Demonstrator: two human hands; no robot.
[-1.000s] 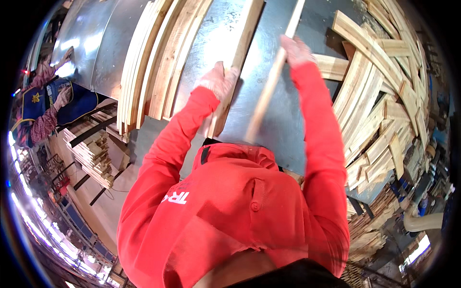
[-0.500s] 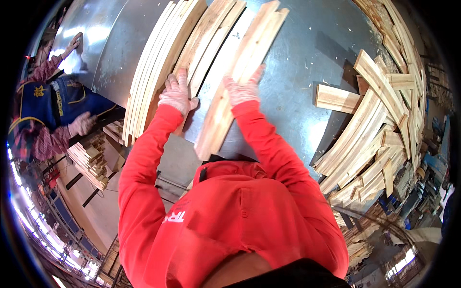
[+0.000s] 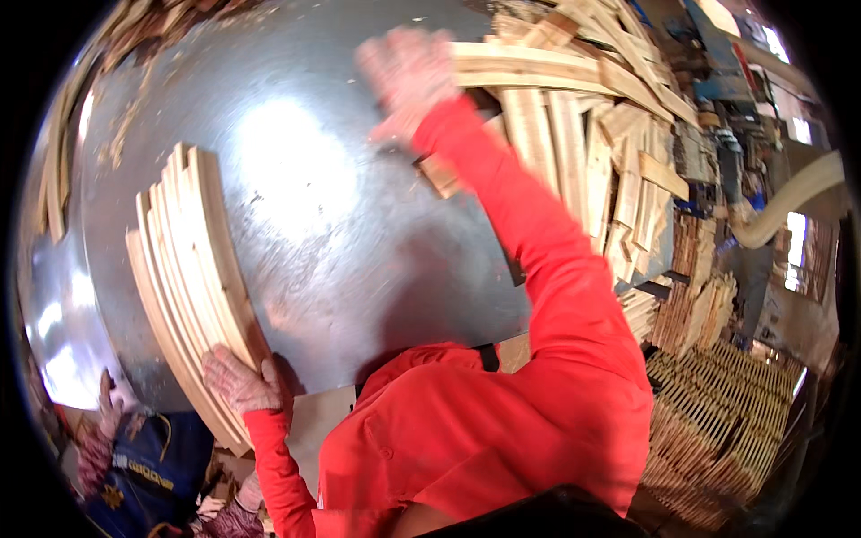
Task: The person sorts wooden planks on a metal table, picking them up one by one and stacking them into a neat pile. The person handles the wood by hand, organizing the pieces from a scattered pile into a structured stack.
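My left hand (image 3: 240,380) wears a pale glove and rests with its fingers laid over the near end of a row of light wooden boards (image 3: 193,260). The boards stand side by side on the metal table (image 3: 305,269), close together. My right hand (image 3: 411,79), gloved too and blurred by motion, is stretched far forward with fingers apart. It is beside the left end of a long wooden board (image 3: 538,67) lying across the pile. Whether it touches that board I cannot tell. Nothing shows in its grasp.
A jumbled heap of boards (image 3: 574,134) covers the table's right side. Wood scraps (image 3: 134,45) line the far left edge. At lower left is a co-worker in a blue apron (image 3: 152,466). Stacked slats (image 3: 717,412) stand at lower right, below a pale hose (image 3: 794,197).
My view has turned right. The boards formerly under both hands now stand in one row at my left hand. My right hand has left them and reached out to the heap.
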